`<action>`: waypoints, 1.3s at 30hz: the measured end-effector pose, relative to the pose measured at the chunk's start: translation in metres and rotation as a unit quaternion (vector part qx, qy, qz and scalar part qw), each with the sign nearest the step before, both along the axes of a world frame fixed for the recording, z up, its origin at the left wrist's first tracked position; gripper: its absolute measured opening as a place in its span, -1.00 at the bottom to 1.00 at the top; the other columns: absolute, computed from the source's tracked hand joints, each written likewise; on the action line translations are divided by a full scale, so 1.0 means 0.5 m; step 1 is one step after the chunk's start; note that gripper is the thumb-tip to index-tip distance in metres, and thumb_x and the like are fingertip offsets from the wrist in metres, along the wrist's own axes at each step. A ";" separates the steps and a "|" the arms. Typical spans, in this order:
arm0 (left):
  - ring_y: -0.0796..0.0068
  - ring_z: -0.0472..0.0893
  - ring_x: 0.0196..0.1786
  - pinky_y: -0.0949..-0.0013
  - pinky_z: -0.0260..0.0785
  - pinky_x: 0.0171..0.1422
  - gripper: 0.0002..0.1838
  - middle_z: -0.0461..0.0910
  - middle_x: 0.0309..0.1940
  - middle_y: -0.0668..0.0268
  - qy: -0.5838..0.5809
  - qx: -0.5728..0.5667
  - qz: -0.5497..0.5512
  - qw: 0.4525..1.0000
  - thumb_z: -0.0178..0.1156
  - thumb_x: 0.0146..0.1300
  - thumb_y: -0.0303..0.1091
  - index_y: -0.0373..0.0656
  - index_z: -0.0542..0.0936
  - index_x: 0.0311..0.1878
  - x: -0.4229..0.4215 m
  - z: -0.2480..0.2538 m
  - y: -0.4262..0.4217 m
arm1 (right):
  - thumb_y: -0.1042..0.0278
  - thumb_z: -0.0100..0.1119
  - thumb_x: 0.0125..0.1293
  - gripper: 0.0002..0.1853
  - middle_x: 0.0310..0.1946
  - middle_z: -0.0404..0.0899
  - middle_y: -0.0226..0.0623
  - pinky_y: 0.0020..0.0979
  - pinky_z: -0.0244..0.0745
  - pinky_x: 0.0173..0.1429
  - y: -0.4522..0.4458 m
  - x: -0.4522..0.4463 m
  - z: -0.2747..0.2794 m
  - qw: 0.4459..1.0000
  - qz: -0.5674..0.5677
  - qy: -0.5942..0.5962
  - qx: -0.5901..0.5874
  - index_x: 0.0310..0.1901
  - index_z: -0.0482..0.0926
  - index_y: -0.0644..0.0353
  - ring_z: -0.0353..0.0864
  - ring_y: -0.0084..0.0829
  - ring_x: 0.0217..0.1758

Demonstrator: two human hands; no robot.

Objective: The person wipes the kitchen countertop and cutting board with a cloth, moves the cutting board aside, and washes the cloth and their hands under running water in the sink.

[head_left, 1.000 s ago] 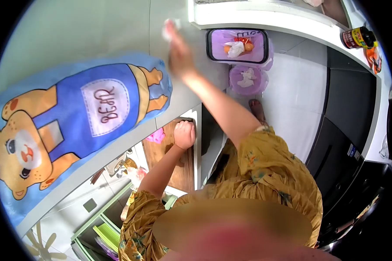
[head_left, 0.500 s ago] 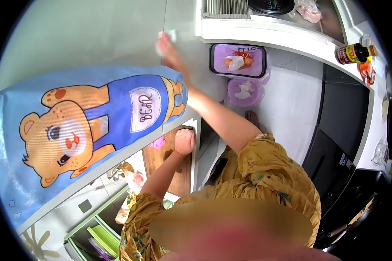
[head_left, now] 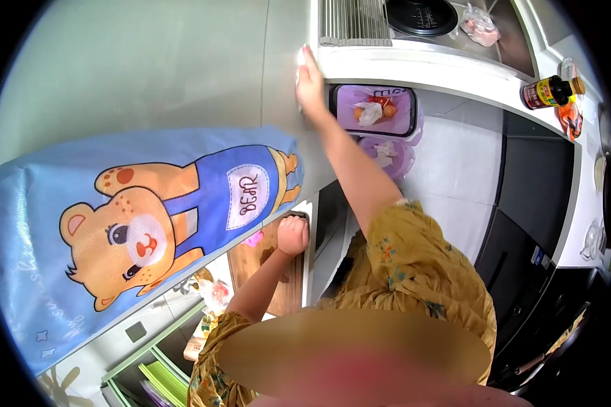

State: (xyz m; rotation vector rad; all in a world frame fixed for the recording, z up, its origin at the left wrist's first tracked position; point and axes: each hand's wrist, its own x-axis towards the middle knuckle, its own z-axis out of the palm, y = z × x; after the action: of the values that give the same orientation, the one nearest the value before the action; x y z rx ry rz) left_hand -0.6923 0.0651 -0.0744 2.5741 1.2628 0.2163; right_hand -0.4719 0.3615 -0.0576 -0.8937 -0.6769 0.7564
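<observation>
My right hand [head_left: 310, 87] reaches up along the right edge of a smooth grey-green panel [head_left: 163, 74], close to the sink counter's corner. A bit of white cloth [head_left: 300, 61] shows at its fingers, mostly hidden by the hand. My left hand [head_left: 293, 235] is closed in a fist at the top end of a brown wooden board [head_left: 288, 278], by a dark edge; what it grips, if anything, is hidden. Beside both hands lies a blue cover [head_left: 54, 183] printed with a bear in blue overalls.
A lilac-lined bin [head_left: 414, 112] with scraps and a second lilac bin [head_left: 404, 159] stand below the white counter [head_left: 448, 71]. On it are a black pot [head_left: 422, 15] in the sink and a dark sauce bottle [head_left: 540, 93]. A green rack [head_left: 132, 363] stands lower left.
My right hand has moved right across the panel to its edge near the counter, with the white cloth. My left hand stays at the board's end. The view has shifted slightly.
</observation>
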 end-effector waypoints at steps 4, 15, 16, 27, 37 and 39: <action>0.13 0.48 -0.34 0.14 0.28 -0.23 -0.94 0.46 -0.46 0.17 -0.004 0.004 -0.002 1.000 0.11 0.15 -0.43 -0.20 0.49 -0.37 0.003 0.001 0.004 | 0.59 -0.23 0.38 -0.53 0.41 0.22 -0.03 -0.35 0.00 0.54 -0.088 -0.009 0.192 0.982 0.011 -0.118 0.145 0.33 0.31 0.34 0.11 -0.22 0.53; 0.14 0.49 -0.31 0.13 0.30 -0.20 -0.93 0.47 -0.44 0.19 -0.006 0.007 -0.005 1.000 0.10 0.18 -0.41 -0.19 0.52 -0.33 0.011 0.002 0.009 | 0.55 -0.19 0.39 -0.58 0.25 0.43 0.03 -0.34 0.29 0.41 0.037 0.023 0.178 0.983 -0.067 -0.126 0.114 0.26 0.40 0.31 0.35 -0.13 0.39; 0.14 0.49 -0.31 0.13 0.30 -0.20 -0.93 0.48 -0.44 0.19 -0.004 0.001 -0.003 1.000 0.10 0.19 -0.41 -0.19 0.52 -0.33 0.005 0.009 0.000 | 0.54 -0.19 0.39 -0.58 0.24 0.44 0.04 -0.33 0.31 0.39 0.052 0.030 0.184 0.991 -0.042 -0.101 0.077 0.26 0.41 0.29 0.38 -0.12 0.37; 0.14 0.50 -0.32 0.13 0.31 -0.18 -0.92 0.48 -0.44 0.19 -0.001 0.001 -0.002 1.000 0.12 0.17 -0.40 -0.19 0.51 -0.34 -0.002 0.007 0.000 | 0.60 -0.20 0.38 -0.53 0.06 0.56 0.06 -0.40 0.45 0.11 0.064 0.026 0.251 0.986 -0.075 -0.113 0.100 0.31 0.36 0.25 0.58 -0.24 0.10; 0.14 0.49 -0.34 0.14 0.30 -0.24 -0.95 0.48 -0.44 0.18 -0.019 0.012 -0.007 1.000 0.12 0.15 -0.43 -0.19 0.50 -0.35 0.002 0.005 0.005 | 0.59 -0.22 0.39 -0.53 0.24 0.40 0.02 -0.31 0.19 0.37 0.060 0.030 0.181 0.993 -0.006 -0.070 0.092 0.33 0.33 0.28 0.34 -0.20 0.30; 0.14 0.49 -0.34 0.14 0.29 -0.24 -0.95 0.48 -0.44 0.19 -0.020 0.013 -0.009 1.000 0.11 0.16 -0.43 -0.19 0.50 -0.35 -0.002 0.005 0.003 | 0.60 -0.23 0.38 -0.52 0.34 0.32 0.02 -0.32 0.11 0.50 0.047 0.030 0.190 0.990 -0.016 -0.101 0.102 0.33 0.32 0.31 0.26 -0.14 0.45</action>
State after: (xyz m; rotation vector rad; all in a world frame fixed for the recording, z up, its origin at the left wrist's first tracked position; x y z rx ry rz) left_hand -0.6931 0.0664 -0.0719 2.5894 1.2302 0.2806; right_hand -0.4571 0.3849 0.0374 -0.7978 -0.8996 0.5617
